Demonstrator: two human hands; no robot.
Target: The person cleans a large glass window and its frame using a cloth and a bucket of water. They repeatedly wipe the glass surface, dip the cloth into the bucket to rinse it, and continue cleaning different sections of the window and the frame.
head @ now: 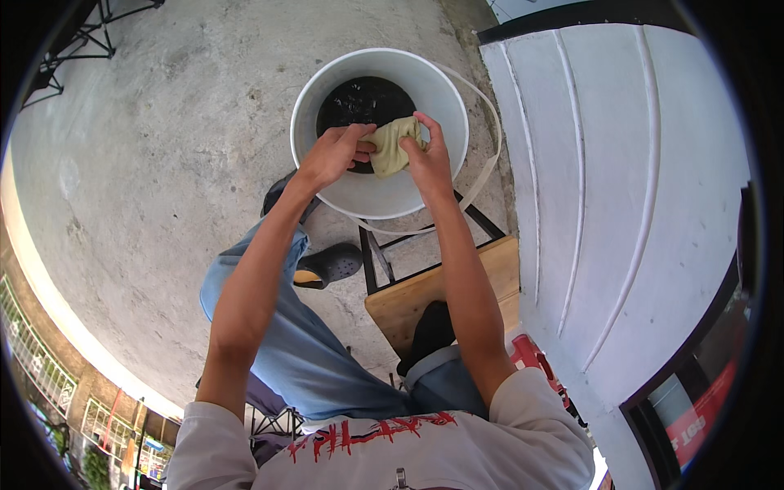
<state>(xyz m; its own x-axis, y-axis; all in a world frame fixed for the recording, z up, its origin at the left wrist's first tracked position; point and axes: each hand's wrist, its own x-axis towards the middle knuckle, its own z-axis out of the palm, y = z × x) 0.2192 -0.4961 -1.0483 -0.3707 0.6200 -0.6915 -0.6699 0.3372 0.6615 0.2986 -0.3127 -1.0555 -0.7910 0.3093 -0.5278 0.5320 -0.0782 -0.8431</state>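
A pale yellow-green cloth (392, 146), folded or bunched, is held over a large white plastic bucket (367, 199). My right hand (429, 156) grips the cloth at its right side, thumb on top. The fingers of my left hand (335, 150) touch the cloth's left edge; part of them is hidden behind it. Below both hands, dark liquid (361, 98) with small glints lies in the bottom of the bucket. The bucket's pale handle (497, 131) hangs down around its right side.
Concrete floor (153, 141) surrounds the bucket. A low wooden-topped stool with a black frame (404, 300) stands between the bucket and my legs. Near it is a black clog (334, 264). A white ribbed wall (606, 153) rises at the right. Folding metal legs (92, 37) show at upper left.
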